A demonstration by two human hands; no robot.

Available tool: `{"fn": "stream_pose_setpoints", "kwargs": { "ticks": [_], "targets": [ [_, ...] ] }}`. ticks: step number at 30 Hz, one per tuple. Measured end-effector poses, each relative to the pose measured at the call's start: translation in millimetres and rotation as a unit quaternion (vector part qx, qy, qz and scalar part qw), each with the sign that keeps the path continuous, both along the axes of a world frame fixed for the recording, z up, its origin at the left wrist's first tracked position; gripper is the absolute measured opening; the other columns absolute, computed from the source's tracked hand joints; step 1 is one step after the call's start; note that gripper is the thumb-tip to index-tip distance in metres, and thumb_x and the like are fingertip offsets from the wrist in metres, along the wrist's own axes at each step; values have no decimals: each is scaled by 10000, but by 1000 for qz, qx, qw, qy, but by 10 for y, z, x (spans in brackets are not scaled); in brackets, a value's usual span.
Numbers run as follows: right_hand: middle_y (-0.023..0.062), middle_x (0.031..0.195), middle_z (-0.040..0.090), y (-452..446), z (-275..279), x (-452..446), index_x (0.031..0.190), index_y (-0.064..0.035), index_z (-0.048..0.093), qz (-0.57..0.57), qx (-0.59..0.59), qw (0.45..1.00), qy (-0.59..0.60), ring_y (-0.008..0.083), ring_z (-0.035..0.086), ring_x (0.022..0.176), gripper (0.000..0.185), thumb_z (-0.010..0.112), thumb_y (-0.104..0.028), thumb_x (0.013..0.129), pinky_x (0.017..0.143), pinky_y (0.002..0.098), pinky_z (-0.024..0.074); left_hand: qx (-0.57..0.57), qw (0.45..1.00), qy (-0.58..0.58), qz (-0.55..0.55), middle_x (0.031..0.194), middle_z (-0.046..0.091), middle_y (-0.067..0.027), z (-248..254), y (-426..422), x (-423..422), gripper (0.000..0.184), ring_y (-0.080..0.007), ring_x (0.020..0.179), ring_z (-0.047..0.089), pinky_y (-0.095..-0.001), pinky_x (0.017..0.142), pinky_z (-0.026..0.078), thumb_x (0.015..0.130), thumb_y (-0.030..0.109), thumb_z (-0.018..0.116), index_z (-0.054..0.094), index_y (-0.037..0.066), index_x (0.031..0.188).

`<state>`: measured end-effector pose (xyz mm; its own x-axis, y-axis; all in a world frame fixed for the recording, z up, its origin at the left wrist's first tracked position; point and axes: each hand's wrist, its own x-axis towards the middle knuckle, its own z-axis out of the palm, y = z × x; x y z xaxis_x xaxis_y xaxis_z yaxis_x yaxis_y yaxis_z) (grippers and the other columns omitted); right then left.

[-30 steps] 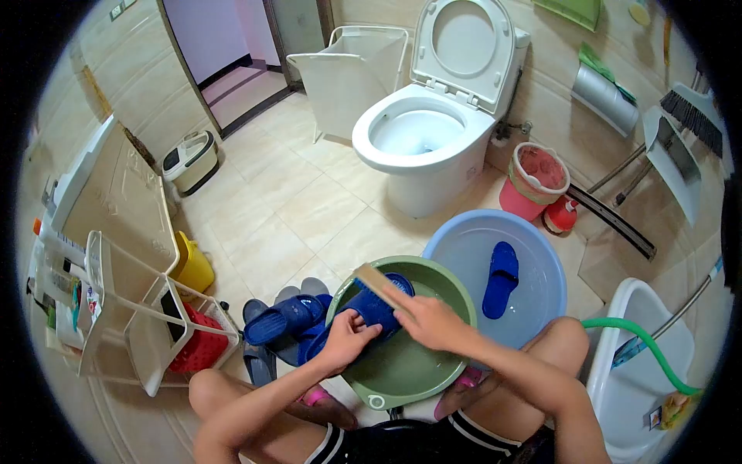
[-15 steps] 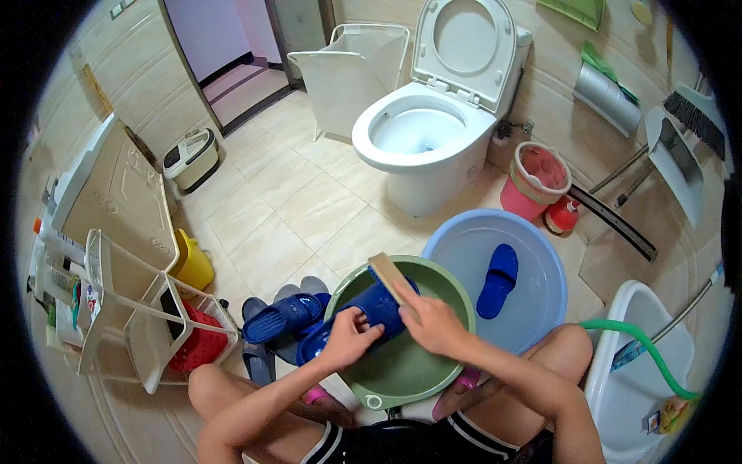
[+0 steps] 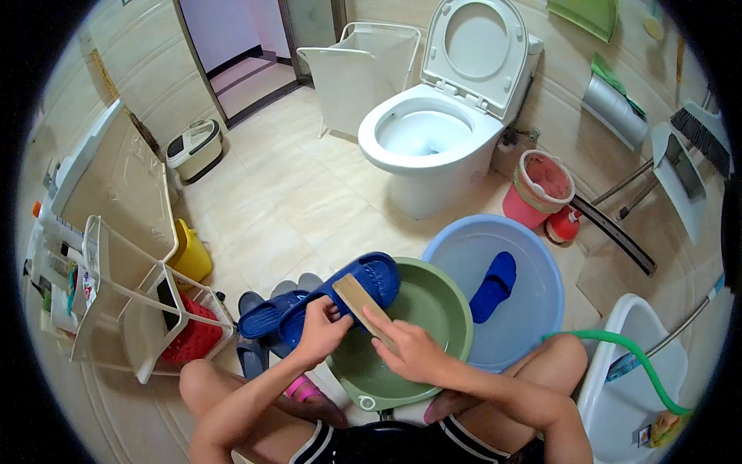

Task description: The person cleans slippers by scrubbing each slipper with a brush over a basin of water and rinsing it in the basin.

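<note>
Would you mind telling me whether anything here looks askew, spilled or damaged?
The tiled wall at the left has a ragged brown strip breaking its pale surface, perhaps damage or a stain; I cannot tell which. The floor shows no evident spill, and the slipper in the blue basin looks like ordinary washing.

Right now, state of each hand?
Left hand: closed on a blue slipper, gripping its edge.
Right hand: closed around a wooden brush, held against that slipper.

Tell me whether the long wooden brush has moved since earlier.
Yes: judged against the green plastic basin, the wooden brush has shifted left and nearer the person's body.
</note>
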<state>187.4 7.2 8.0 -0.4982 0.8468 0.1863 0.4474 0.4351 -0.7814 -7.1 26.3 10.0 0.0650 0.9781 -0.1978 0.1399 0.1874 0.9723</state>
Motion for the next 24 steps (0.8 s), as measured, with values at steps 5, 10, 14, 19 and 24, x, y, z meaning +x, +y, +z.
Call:
{"fn": "stream_pose_setpoints", "kwargs": {
  "ticks": [5, 10, 14, 19, 24],
  "targets": [
    [274, 911, 610, 333, 17, 15, 1338, -87, 437, -43, -85, 995, 23, 424, 599, 836, 502, 557, -154, 856, 746, 419, 476, 39, 991, 93, -85, 749, 559, 23, -86, -119, 75, 73, -8, 643, 472, -190, 524, 381, 804, -22, 603, 535, -7, 783],
    [301, 1002, 592, 199, 165, -94, 1329, -61, 437, -17, -83, 996, 27, 424, 591, 929, 509, 569, -129, 843, 807, 404, 470, 33, 998, -60, 1, 745, 586, -4, -76, 20, 23, 76, -15, 623, 471, -212, 508, 384, 801, -4, 606, 589, -35, 867],
    [287, 854, 603, 271, 57, -22, 1349, -93, 419, -12, -32, 997, 67, 435, 596, 795, 524, 551, -141, 844, 721, 440, 473, 86, 993, 58, -47, 699, 591, -57, -322, -103, -41, 111, -53, 602, 497, -252, 501, 410, 811, 49, 615, 552, -41, 831],
    [266, 1097, 586, 235, 374, 20, 1320, -89, 461, -23, -161, 987, -14, 362, 600, 1017, 490, 574, -159, 848, 851, 358, 466, 60, 996, 8, -65, 842, 634, -103, -51, -149, 38, 138, -104, 724, 599, -262, 605, 510, 847, 13, 564, 525, -60, 956],
    [264, 1030, 606, 44, 181, -40, 1341, -76, 433, 28, -62, 996, 53, 408, 608, 916, 521, 573, -112, 841, 809, 384, 479, 94, 995, 29, -35, 832, 644, -104, 1, -155, -74, 134, -120, 741, 633, -255, 621, 515, 851, -14, 542, 533, -69, 973]
  ]
}}
